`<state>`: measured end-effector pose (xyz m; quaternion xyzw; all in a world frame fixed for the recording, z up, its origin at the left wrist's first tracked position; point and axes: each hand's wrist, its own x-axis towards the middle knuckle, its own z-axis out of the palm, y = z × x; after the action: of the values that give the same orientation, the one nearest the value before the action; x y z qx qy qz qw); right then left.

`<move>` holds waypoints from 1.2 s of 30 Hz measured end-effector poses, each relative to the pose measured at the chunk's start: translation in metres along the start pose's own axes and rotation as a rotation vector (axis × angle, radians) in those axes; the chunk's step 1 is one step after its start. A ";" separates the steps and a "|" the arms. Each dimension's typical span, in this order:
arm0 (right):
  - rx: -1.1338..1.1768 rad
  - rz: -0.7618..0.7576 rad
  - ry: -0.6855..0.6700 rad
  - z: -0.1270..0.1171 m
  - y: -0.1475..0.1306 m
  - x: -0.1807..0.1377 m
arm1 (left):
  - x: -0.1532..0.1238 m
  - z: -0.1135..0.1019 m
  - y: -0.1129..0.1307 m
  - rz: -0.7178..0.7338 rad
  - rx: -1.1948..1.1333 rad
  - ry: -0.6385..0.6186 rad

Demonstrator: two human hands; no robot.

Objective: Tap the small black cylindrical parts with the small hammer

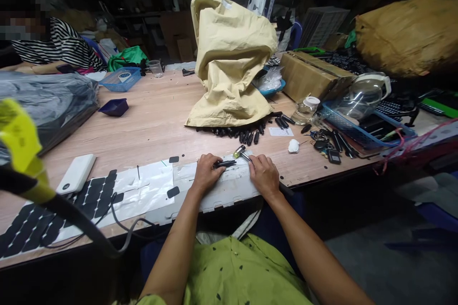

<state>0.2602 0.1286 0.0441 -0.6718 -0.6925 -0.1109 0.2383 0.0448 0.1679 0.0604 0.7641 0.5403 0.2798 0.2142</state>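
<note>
My left hand point(206, 171) rests near the table's front edge, its fingers closed on slim black rod-like parts point(226, 164) that point to the right. My right hand point(265, 175) grips the handle of a small hammer point(239, 151); its metal head has a yellow-green face and lies just beyond the black parts. Under both hands is a whitish board point(229, 192). Past the hammer, many similar black parts point(246, 136) spill from the mouth of a large tan paper sack point(232, 71). How many parts my left fingers hold is hidden.
A white power bank point(76, 173) and a sheet of black stickers point(100, 193) lie at left, near a dark bent stalk point(89, 226). Keys point(322, 143), a jar point(306, 110) and a blue basket point(365, 126) stand right. Another person point(73, 43) sits far left.
</note>
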 end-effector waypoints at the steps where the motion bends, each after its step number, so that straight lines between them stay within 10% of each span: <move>1: 0.018 0.001 -0.001 0.000 0.001 0.001 | 0.000 0.000 0.000 0.001 -0.005 -0.002; 13: 0.578 0.051 -0.030 -0.025 -0.015 -0.012 | 0.003 0.004 0.005 -0.028 -0.010 -0.023; 36: 0.554 -0.056 -0.017 -0.025 -0.038 -0.019 | 0.006 0.006 0.007 -0.030 -0.012 -0.066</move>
<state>0.2268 0.0974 0.0633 -0.5628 -0.7165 0.0815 0.4040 0.0548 0.1711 0.0616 0.7635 0.5426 0.2547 0.2405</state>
